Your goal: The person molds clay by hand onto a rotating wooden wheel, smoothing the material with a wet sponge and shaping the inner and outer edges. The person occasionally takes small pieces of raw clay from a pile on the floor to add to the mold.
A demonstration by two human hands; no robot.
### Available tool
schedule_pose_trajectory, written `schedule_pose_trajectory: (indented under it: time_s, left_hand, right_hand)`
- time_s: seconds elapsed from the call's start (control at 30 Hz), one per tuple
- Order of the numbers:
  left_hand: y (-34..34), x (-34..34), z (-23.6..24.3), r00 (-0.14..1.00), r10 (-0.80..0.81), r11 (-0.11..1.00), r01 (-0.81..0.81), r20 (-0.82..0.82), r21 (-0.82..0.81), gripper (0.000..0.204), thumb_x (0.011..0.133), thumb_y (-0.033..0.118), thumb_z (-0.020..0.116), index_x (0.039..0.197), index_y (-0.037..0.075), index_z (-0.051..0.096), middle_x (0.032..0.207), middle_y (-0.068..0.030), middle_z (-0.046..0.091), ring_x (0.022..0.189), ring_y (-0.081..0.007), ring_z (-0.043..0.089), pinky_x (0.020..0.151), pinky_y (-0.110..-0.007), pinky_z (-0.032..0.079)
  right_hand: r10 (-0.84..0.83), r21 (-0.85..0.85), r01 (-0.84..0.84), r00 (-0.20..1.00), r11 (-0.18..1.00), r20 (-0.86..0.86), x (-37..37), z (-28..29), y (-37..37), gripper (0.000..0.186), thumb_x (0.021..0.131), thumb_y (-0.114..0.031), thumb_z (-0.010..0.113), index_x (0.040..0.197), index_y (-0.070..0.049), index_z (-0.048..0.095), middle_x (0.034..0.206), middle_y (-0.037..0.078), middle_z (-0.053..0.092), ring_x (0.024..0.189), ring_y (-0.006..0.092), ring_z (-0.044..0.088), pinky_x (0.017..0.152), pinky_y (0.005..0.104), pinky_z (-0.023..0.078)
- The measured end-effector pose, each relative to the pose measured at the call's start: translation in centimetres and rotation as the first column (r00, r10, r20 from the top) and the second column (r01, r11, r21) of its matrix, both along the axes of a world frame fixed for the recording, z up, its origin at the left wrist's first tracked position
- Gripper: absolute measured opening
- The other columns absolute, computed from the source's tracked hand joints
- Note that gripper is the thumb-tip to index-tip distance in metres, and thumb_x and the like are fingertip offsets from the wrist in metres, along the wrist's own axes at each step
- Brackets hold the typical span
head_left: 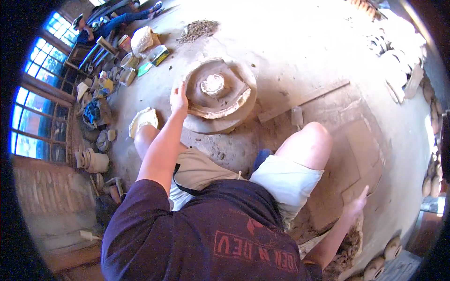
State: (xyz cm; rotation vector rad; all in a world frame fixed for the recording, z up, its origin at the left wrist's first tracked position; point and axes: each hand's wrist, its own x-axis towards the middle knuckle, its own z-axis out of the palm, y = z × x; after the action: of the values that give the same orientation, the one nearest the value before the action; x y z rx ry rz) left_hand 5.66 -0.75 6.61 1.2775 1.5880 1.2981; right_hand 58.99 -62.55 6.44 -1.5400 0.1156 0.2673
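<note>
In front of me stands a round potter's wheel (220, 124) with a chipped, clay-smeared raised rim. At its centre is a small round head topped with pale, wet-looking clay (213, 85). My left hand (179, 99) is at the left side of that rim, fingers stretched upward; whether it presses on the rim I cannot tell. Far to the right, my right hand (357, 202) reaches out low with fingers extended and nothing visible in it. It is beside a flat board (363, 180) on the floor and above an opened sack of dark, crumbly clay (347, 253).
A long wooden strip (304, 100) and a small clear cup (297, 115) lie right of the wheel. Tubs and bags (129, 61) stand at the back left, near a person lying down (117, 23). Pots (391, 248) line the right side. A clay heap (199, 31) lies beyond.
</note>
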Motion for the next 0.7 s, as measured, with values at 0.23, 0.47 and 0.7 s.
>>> schedule_pose_trajectory:
  time_s: [0.23,0.47,0.7]
  left_hand:
    - [-4.1,6.5,6.3,0.852,-0.381,0.924,0.343,0.36,0.166,0.059,0.102,0.06,0.056,0.137,0.011,0.061,0.13,-0.0113,0.06,0.123,-0.0235,0.054,0.109,-0.042,0.041]
    - [-13.8,9.5,15.0,0.356,-0.379,0.681,0.732,0.854,-0.003,0.034,0.104,0.035,0.062,0.118,0.004,0.064,0.109,-0.0112,0.071,0.097,-0.0213,0.068,0.086,-0.035,0.057]
    - [-15.4,7.1,13.3,0.298,-0.637,0.56,0.813,0.711,0.16,0.054,0.109,0.043,0.047,0.146,0.003,0.048,0.144,-0.0177,0.056,0.133,-0.0294,0.056,0.111,-0.041,0.044]
  right_hand:
    - [0.088,-0.141,0.3,0.184,0.944,0.979,-8.7,13.6,22.7,0.049,0.106,-0.035,0.056,0.124,0.01,0.061,0.11,0.02,0.065,0.095,0.0312,0.061,0.077,0.045,0.052]
    - [0.695,-0.376,-0.804,0.063,0.461,0.716,-31.2,17.6,37.3,0.086,0.095,-0.067,0.055,0.138,0.008,0.057,0.138,0.024,0.051,0.133,0.041,0.042,0.11,0.0547,0.033]
    - [0.531,-0.406,-0.815,-0.147,0.414,0.835,-33.1,17.3,44.0,0.121,0.086,-0.091,0.045,0.159,0.005,0.036,0.159,0.03,0.038,0.15,0.0454,0.036,0.122,0.0559,0.028]
